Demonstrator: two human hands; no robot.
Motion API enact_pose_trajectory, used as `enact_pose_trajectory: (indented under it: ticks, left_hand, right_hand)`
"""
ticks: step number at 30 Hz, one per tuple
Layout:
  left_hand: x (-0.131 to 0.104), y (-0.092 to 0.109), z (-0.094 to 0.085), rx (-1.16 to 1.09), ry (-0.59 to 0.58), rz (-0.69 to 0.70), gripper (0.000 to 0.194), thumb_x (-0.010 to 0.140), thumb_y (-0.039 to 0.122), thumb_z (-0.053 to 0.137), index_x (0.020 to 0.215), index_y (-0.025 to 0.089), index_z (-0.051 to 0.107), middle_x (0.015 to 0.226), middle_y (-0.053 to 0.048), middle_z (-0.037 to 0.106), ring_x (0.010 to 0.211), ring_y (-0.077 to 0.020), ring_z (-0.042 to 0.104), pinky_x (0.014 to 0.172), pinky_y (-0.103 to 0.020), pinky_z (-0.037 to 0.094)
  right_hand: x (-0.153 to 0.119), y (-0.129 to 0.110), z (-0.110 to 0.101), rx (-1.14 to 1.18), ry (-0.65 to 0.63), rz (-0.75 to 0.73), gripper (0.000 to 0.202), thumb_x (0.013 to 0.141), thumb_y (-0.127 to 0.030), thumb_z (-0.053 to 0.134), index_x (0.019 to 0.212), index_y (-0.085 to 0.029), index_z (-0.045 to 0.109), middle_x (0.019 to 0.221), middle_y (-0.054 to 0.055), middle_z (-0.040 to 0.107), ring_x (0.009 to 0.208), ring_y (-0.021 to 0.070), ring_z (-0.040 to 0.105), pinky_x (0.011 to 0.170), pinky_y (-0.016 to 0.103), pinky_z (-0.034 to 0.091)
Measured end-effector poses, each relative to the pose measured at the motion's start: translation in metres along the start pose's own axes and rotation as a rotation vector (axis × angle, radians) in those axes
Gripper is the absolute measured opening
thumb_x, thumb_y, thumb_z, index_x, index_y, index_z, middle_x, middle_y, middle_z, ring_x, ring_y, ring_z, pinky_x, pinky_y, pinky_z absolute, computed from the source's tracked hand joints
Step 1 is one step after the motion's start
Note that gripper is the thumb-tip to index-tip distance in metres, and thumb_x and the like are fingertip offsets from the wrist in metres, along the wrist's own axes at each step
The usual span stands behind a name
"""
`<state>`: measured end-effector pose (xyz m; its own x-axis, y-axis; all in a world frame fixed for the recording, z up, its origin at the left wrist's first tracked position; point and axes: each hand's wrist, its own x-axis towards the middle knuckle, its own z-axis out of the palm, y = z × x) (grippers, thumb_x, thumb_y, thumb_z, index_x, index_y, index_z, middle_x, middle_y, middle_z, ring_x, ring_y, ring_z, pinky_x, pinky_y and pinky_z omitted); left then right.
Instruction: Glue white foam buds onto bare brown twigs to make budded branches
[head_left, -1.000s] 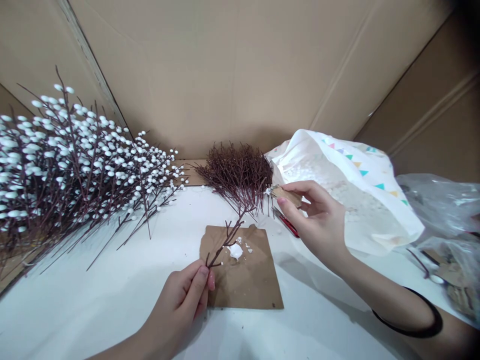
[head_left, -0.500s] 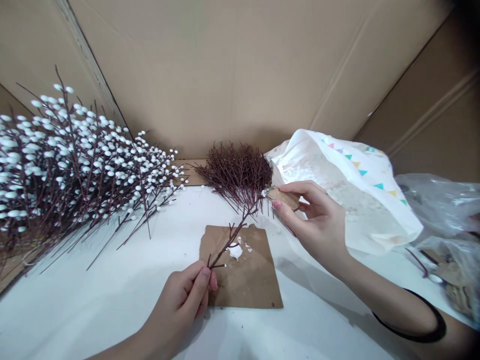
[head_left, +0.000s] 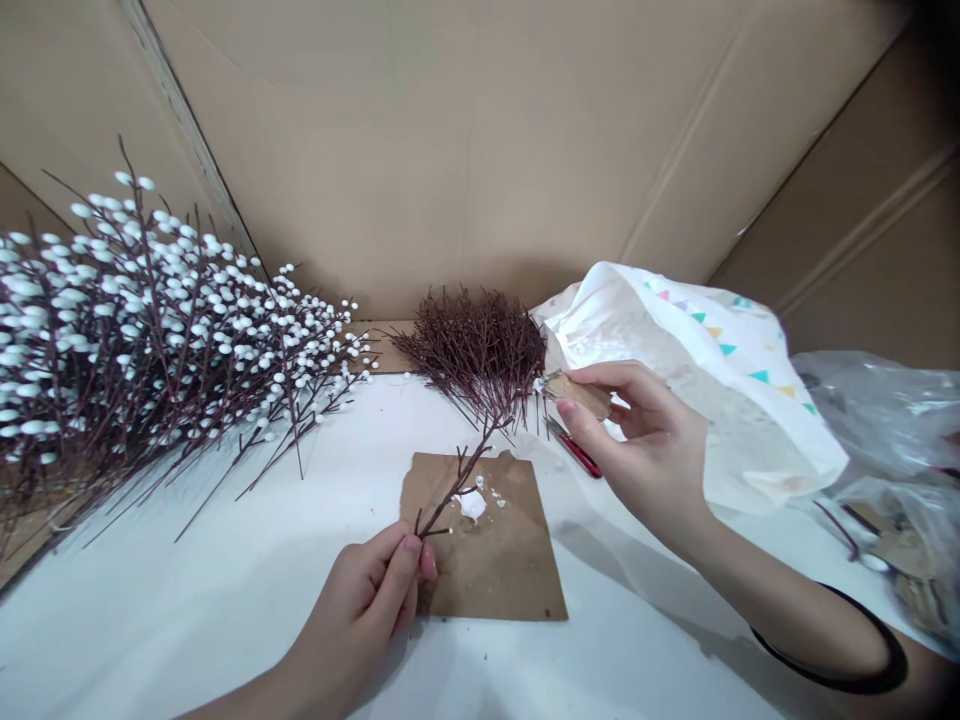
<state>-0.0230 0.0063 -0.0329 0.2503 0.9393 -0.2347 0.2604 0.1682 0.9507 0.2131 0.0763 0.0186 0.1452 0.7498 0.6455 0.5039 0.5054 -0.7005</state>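
Observation:
Closed round the lower end of a dark brown twig point(head_left: 459, 483), my left hand point(head_left: 379, 590) is over the left edge of a brown cardboard square point(head_left: 502, 570). The twig slants up to the right above a blob of white paste point(head_left: 472, 505) on the cardboard. My right hand point(head_left: 630, 430) pinches a small cardboard piece point(head_left: 581, 394) with white paste at its left tip. That tip is a little apart from the twig's upper end. Behind it stands a bundle of bare brown twigs point(head_left: 480, 345).
Many twigs with white buds point(head_left: 172, 310) fill the left side. A white patterned bag point(head_left: 720, 350) lies open at the right, with clear plastic bags point(head_left: 885, 400) beyond. A red-handled tool point(head_left: 581, 452) lies under my right hand. Cardboard walls point(head_left: 450, 130) stand behind.
My right hand has moved slightly to the right with the cardboard piece, away from the twig's tip. More of the red-handled tool shows. My left hand has barely moved.

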Motion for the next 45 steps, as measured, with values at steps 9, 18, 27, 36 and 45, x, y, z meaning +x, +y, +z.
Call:
enact_pose_trajectory:
  ticks: [9, 18, 27, 36, 45]
  left_hand:
    - [0.0, -0.002, -0.001, 0.011, -0.006, 0.011, 0.045, 0.092, 0.057, 0.036, 0.075, 0.02, 0.054, 0.045, 0.008, 0.036, 0.045, -0.0114, 0.028, 0.047, -0.024, 0.021]
    - [0.0, -0.005, -0.001, -0.083, 0.064, 0.03, 0.041, 0.095, 0.052, 0.036, 0.08, 0.019, 0.056, 0.044, 0.008, 0.037, 0.048, -0.0117, 0.03, 0.053, -0.023, 0.028]
    - [0.003, -0.008, -0.001, -0.254, 0.109, 0.03, 0.035, 0.094, 0.054, 0.038, 0.093, 0.021, 0.05, 0.041, 0.012, 0.036, 0.042, -0.0089, 0.021, 0.045, -0.02, 0.022]
    - [0.004, -0.006, -0.002, -0.402, 0.11, 0.023, 0.035, 0.09, 0.052, 0.052, 0.077, 0.019, 0.053, 0.05, 0.008, 0.048, 0.043, -0.0052, 0.026, 0.044, -0.017, 0.022]
    - [0.004, 0.002, -0.003, -0.505, 0.176, -0.032, 0.035, 0.081, 0.052, 0.065, 0.078, 0.017, 0.061, 0.06, 0.004, 0.055, 0.044, -0.0039, 0.033, 0.044, -0.017, 0.025]
  right_hand:
    - [-0.002, 0.002, 0.002, -0.008, -0.034, -0.011, 0.013, 0.077, -0.022, 0.068, 0.089, -0.023, 0.064, 0.089, 0.004, 0.063, 0.078, 0.0165, 0.058, 0.053, 0.026, 0.047]
    - [-0.01, -0.001, -0.003, 0.036, -0.11, -0.042, 0.011, 0.082, -0.021, 0.063, 0.092, -0.022, 0.061, 0.087, 0.003, 0.063, 0.078, 0.016, 0.058, 0.059, 0.027, 0.047]
    - [-0.06, 0.027, -0.001, -0.07, -0.626, 0.01, 0.02, 0.095, -0.026, 0.044, 0.113, -0.023, 0.053, 0.11, 0.009, 0.061, 0.102, 0.0213, 0.056, 0.085, 0.038, 0.048]
    - [-0.069, 0.036, -0.004, -0.224, -0.625, 0.037, 0.022, 0.094, -0.03, 0.046, 0.112, -0.026, 0.058, 0.118, 0.01, 0.054, 0.113, 0.0265, 0.049, 0.095, 0.049, 0.041]
    - [-0.071, 0.046, -0.004, -0.235, -0.614, -0.041, 0.033, 0.088, -0.034, 0.057, 0.118, -0.023, 0.062, 0.12, 0.012, 0.057, 0.112, 0.0274, 0.056, 0.092, 0.045, 0.048]
